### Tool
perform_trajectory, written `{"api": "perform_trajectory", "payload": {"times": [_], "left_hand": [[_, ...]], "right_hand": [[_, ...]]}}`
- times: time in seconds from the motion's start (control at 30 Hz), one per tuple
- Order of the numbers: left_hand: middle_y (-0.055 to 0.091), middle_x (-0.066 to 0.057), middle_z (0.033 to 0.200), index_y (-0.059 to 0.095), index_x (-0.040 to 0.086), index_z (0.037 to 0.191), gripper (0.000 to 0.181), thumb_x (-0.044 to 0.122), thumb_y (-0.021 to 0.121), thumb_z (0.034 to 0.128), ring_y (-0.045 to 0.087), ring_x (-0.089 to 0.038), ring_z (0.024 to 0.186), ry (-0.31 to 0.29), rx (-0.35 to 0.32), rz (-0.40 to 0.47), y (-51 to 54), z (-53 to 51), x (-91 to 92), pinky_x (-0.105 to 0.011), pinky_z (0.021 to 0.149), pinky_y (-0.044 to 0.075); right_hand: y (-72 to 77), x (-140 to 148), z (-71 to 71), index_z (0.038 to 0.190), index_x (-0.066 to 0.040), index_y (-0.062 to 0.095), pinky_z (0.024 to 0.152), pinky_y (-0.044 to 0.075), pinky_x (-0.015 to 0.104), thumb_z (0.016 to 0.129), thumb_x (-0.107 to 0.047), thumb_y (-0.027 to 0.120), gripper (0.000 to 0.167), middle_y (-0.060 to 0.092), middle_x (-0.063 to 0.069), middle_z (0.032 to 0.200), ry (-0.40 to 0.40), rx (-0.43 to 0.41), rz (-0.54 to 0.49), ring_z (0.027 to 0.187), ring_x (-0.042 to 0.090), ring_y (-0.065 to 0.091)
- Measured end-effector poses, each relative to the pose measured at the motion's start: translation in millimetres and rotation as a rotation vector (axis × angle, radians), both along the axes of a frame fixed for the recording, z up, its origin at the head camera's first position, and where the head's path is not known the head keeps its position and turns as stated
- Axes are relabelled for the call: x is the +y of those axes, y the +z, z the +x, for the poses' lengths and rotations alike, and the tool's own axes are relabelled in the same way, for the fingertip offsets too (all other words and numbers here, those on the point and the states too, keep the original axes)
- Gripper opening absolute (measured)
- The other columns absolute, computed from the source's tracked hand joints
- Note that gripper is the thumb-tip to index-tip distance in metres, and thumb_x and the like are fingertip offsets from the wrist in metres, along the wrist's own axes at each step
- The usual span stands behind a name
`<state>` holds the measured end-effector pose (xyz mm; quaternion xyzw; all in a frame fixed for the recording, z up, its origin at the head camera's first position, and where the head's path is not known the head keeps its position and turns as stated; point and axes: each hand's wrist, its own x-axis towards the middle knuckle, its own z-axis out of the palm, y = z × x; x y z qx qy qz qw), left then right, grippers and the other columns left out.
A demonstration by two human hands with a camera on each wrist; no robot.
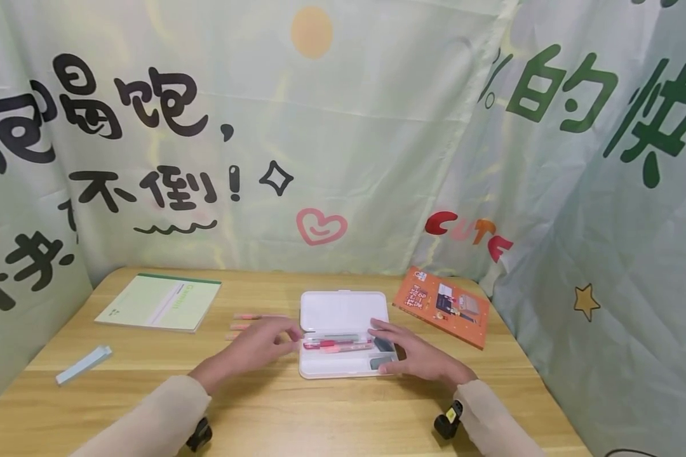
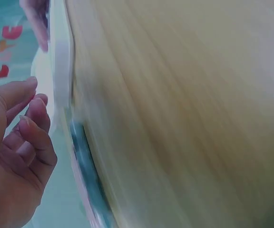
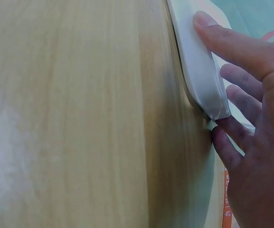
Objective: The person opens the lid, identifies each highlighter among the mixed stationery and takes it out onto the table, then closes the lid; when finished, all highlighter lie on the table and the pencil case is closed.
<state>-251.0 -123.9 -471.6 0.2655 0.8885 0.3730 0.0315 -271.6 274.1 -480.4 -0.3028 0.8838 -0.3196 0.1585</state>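
While the right hand point(image 1: 420, 357) spreads wide against the open pencil case point(image 1: 343, 310) on the bench point(image 1: 320, 419), the left hand point(image 1: 263, 344), its grip unclear, could brush the red pen point(image 1: 319, 345) and knock it askew.

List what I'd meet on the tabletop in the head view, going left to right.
Pale blue strip → green-edged notebook → left hand → open white pencil case → orange book.
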Motion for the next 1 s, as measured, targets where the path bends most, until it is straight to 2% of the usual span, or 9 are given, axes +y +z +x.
{"api": "perform_trajectory", "payload": {"times": [0.13, 0.3, 0.47, 0.73, 0.87, 1.0], "left_hand": [[0.078, 0.003, 0.113, 0.079, 0.015, 0.119, 0.016, 0.019, 0.077, 0.1034, 0.065, -0.009, 0.095, -0.047, 0.034, -0.037, -2.6, 0.8, 21.9, -0.027, 0.080, 0.056], [0.077, 0.007, 0.112, 0.081, 0.017, 0.118, 0.015, 0.019, 0.075, 0.1039, 0.069, -0.009, 0.101, -0.069, 0.093, -0.094, -7.3, 3.5, 40.7, -0.034, 0.090, 0.059], [0.078, 0.009, 0.109, 0.082, 0.019, 0.116, 0.014, 0.022, 0.075, 0.1046, 0.071, -0.010, 0.101, -0.047, 0.114, -0.148, -6.4, 3.4, 51.7, -0.036, 0.092, 0.060], [0.076, 0.009, 0.098, 0.082, 0.019, 0.103, 0.005, 0.023, 0.080, 0.0993, 0.068, -0.010, 0.092, 0.028, 0.051, -0.228, 1.9, 3.2, 68.9, -0.035, 0.085, 0.059], [0.070, 0.007, 0.090, 0.080, 0.016, 0.098, 0.004, 0.019, 0.079, 0.0978, 0.059, -0.010, 0.080, 0.064, 0.050, -0.252, 7.4, 5.1, 73.7, -0.030, 0.072, 0.051], [0.058, 0.007, 0.084, 0.069, 0.016, 0.092, 0.008, 0.016, 0.076, 0.0960, 0.051, -0.010, 0.072, 0.081, 0.044, -0.268, 10.8, 7.1, 76.7, -0.028, 0.063, 0.041]], "right_hand": [[0.5, -1.0, -0.2, 0.167, -0.019, 0.044, 0.125, 0.019, 0.081, 0.099, -0.044, 0.081, 0.082, 0.025, 0.005, 0.182, 0.006, -0.001, 0.000, 0.167, 0.046, 0.017], [-0.4, -3.5, -0.7, 0.167, -0.020, 0.045, 0.125, 0.019, 0.080, 0.099, -0.044, 0.081, 0.081, 0.025, 0.004, 0.182, 0.006, 0.003, 0.000, 0.168, 0.044, 0.017], [0.5, -2.4, 0.5, 0.167, -0.018, 0.045, 0.125, 0.020, 0.081, 0.099, -0.043, 0.081, 0.081, 0.025, 0.006, 0.182, 0.005, 0.012, 0.006, 0.167, 0.047, 0.018], [1.6, -0.5, 1.4, 0.167, -0.018, 0.044, 0.125, 0.019, 0.082, 0.100, -0.042, 0.080, 0.080, 0.024, 0.007, 0.182, -0.004, 0.007, 0.014, 0.167, 0.048, 0.017], [1.8, -0.8, 1.6, 0.167, -0.020, 0.045, 0.125, 0.019, 0.081, 0.099, -0.042, 0.081, 0.081, 0.024, 0.006, 0.182, -0.016, -0.004, 0.013, 0.167, 0.047, 0.016], [1.7, -0.7, 1.9, 0.167, -0.021, 0.045, 0.126, 0.018, 0.080, 0.098, -0.044, 0.081, 0.081, 0.024, 0.004, 0.182, -0.024, -0.008, 0.016, 0.168, 0.046, 0.015]]}}
